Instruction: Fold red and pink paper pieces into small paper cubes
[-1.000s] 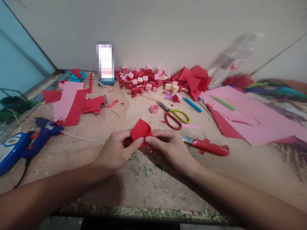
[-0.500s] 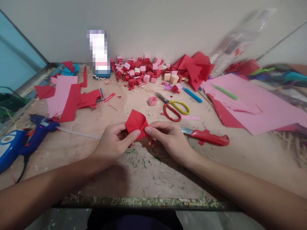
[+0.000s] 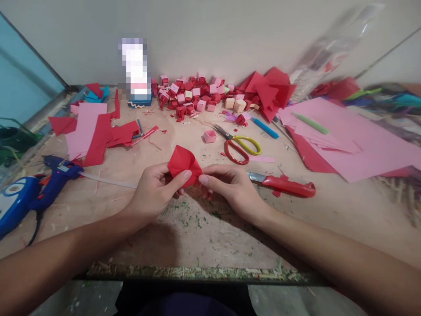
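Looks like we're shaping the red paper (image 3: 179, 160), both hands (image 3: 157, 188) pinching it; next fold probably wants a steady grip.

No writing or numbers can be read

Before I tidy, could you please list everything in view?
folded paper: one, red, in hands
boxes: many, pink, red, cream, back
scissors: one, red-yellow, centre
knife: one, red-handled, right
glue gun: one, blue, left
pens: two, blue, green, right
sheets: several, pink, red, both sides
bottle: one, clear, back right
screen: one, white, back left
clutter: several, mixed colours, both edges
table: one, brown, beneath
left hand: one, on paper
right hand: one, on paper
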A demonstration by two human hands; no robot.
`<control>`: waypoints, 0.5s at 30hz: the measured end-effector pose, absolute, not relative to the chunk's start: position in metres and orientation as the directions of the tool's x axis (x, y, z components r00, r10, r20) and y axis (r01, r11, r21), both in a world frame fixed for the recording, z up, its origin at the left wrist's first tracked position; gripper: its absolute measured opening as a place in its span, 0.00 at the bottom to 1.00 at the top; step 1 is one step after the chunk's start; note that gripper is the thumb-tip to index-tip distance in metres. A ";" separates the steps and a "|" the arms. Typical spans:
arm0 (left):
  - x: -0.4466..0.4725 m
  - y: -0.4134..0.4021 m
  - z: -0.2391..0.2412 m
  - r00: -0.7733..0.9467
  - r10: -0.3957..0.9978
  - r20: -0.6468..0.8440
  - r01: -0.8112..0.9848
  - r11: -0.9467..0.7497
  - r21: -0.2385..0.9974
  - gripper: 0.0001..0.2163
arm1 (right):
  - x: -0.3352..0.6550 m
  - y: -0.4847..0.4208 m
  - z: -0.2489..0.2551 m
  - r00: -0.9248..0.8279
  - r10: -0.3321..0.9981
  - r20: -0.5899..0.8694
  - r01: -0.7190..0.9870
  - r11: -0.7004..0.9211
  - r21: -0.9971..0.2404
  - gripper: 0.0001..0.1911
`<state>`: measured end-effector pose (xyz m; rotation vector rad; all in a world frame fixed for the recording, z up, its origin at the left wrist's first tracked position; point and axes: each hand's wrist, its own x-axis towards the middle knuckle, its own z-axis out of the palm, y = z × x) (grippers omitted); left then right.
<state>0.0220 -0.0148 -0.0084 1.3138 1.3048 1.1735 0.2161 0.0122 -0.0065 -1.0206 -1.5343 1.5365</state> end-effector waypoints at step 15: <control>0.022 -0.015 -0.010 0.010 0.999 0.036 0.091 -0.037 0.995 0.10 | 0.215 0.012 -0.005 -0.428 0.900 -0.085 0.064 -0.064 -0.996 0.11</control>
